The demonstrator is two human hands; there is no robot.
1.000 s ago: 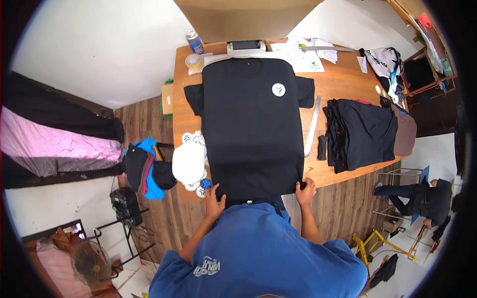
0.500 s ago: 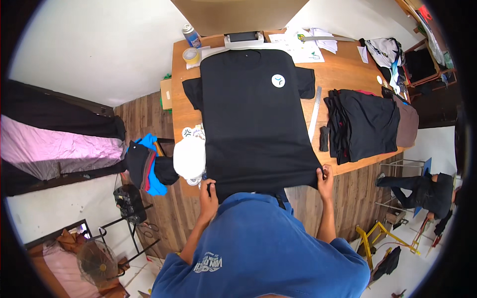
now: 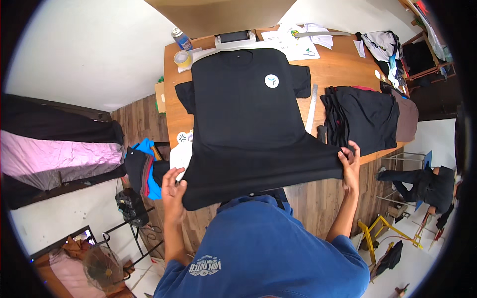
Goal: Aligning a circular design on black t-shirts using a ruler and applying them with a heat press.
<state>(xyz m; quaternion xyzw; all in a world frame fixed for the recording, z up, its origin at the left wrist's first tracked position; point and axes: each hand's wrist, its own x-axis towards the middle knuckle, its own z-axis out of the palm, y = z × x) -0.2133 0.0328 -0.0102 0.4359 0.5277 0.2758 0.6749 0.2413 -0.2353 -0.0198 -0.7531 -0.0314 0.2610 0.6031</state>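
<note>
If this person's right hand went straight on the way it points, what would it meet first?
Probably the pile of black garments just ahead of the right hand on the table; depth is unclear here, so the hand might pass above it.

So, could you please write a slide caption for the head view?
A black T-shirt, hem stretched wide between left hand and right hand, at a wooden table.

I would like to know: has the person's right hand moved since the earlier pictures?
Yes: judged against the ruler, the right hand has moved rightward, nearer to the pile of black clothes.
</note>
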